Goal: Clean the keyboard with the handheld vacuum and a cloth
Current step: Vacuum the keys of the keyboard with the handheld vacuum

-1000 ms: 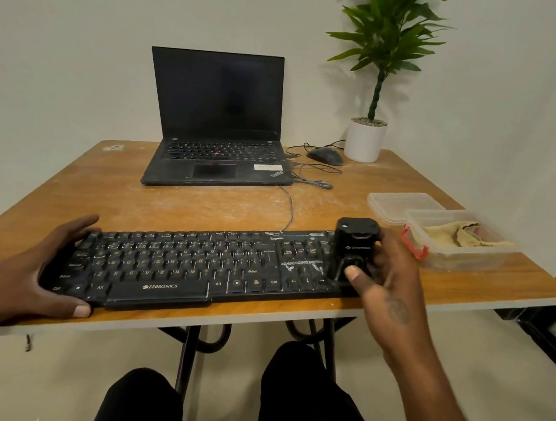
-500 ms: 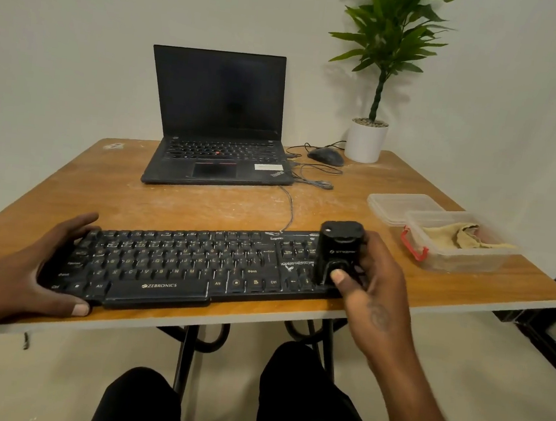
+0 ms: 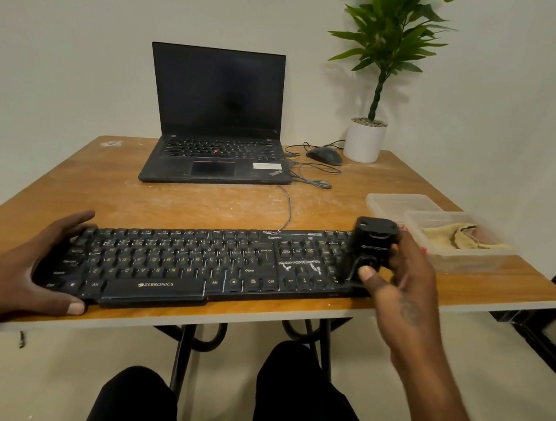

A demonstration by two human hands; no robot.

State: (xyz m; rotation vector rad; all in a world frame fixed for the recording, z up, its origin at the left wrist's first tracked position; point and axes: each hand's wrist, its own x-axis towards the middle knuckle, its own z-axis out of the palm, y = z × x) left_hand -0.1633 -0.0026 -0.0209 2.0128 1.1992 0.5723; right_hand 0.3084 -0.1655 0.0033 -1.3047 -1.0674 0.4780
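One head-worn camera looks forward and down from a seated person. The keyboard (image 3: 202,264) sits near; the laptop (image 3: 217,118) lies farther back.

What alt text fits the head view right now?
At a wooden table, a person's right hand holds a small black handheld vacuum on the right end of a dusty black keyboard while the left hand steadies its left end. Behind sit an open laptop and a clear container holding a cloth.

One keyboard (image 3: 195,263), two containers (image 3: 458,243)
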